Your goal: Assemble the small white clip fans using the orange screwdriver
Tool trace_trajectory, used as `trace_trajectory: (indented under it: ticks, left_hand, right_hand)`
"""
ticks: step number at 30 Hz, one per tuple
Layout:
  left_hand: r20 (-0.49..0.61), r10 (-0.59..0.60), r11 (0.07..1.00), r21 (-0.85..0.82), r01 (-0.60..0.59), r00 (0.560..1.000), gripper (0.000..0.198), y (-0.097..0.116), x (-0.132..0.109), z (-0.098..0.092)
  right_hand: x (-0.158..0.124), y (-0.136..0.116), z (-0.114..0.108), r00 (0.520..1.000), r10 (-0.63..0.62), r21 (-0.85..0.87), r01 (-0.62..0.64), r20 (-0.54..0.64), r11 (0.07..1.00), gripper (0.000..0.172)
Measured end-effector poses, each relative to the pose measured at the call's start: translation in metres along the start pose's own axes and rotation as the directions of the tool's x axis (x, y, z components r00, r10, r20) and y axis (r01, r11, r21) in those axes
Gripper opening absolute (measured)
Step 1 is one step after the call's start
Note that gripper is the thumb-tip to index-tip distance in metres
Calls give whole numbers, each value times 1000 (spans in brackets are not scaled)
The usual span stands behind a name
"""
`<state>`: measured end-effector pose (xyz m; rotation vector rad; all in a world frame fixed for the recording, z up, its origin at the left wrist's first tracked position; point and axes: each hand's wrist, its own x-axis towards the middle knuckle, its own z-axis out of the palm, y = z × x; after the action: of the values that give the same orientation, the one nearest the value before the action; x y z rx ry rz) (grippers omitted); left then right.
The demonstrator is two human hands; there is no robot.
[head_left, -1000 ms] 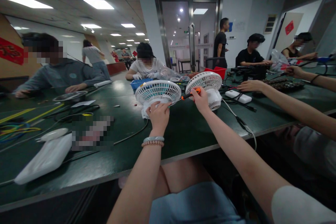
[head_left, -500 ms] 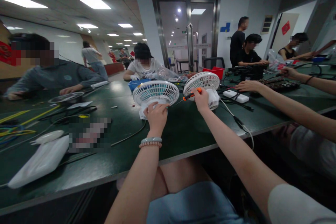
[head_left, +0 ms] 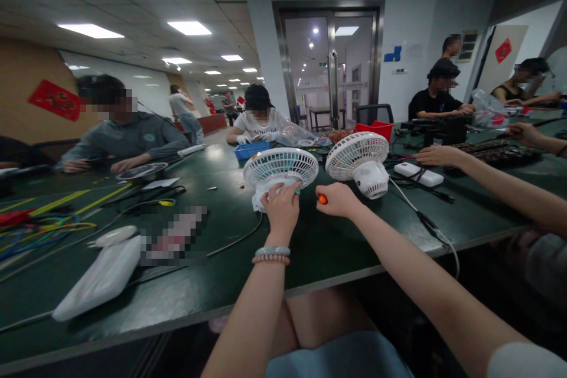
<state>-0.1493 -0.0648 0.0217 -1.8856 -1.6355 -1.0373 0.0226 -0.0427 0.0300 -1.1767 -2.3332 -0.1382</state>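
Note:
A small white desk fan (head_left: 280,166) with a teal inside stands on the dark green table (head_left: 319,242), and my left hand (head_left: 282,208) grips its base from behind, fingers closed. A bead bracelet sits on that wrist. My right hand (head_left: 339,199) is closed round a screwdriver with an orange handle (head_left: 322,199), held just right of that fan's base. A second white fan (head_left: 362,160) stands to the right, tilted, apart from my right hand.
A cable (head_left: 425,221) runs from the second fan over the table's front edge. A white bag (head_left: 100,280) and coloured wires (head_left: 48,227) lie at left. A neighbour's arm (head_left: 487,180) reaches across at right. Several people sit round the table; a blue bin (head_left: 251,149) stands behind.
My right hand with the screwdriver has come down from in front of the second fan to the first fan's base. My left hand stays on the fan. The view shifted slightly.

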Motion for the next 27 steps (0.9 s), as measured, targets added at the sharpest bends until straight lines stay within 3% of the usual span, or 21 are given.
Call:
trace_trajectory:
  ticks: [2, 4, 14, 18, 23, 27]
  left_hand:
    - [5, -6, 1000, -10, 6, 1000, 30, 0, 0, 0]
    - [17, -11, 1000, -18, 12, 1000, 28, 1, 0, 0]
    - [16, -18, 999, -41, 18, 1000, 25, -1, -3, 0]
    - [9, 0, 999, -42, 1, 1000, 25, -2, -4, 1]
    - [21, -2, 998, -55, 3, 1000, 27, 0, -4, -1]
    - [19, -6, 997, -81, 8, 1000, 33, -1, -4, -4]
  right_hand:
    - [-1, -4, 4, 979, -6, -55, 18, 204, 998, 23]
    - [-2, -7, 7, 948, -2, -73, 27, 319, 997, 26]
    - [-4, -6, 13, 924, 99, -69, -80, 370, 994, 41]
    - [-3, -8, 12, 950, 107, -63, -93, 292, 994, 48]
    - [0, -8, 1, 995, 73, -10, -73, 74, 997, 39]
    - [17, -7, -5, 992, 60, 103, -48, -111, 994, 38]
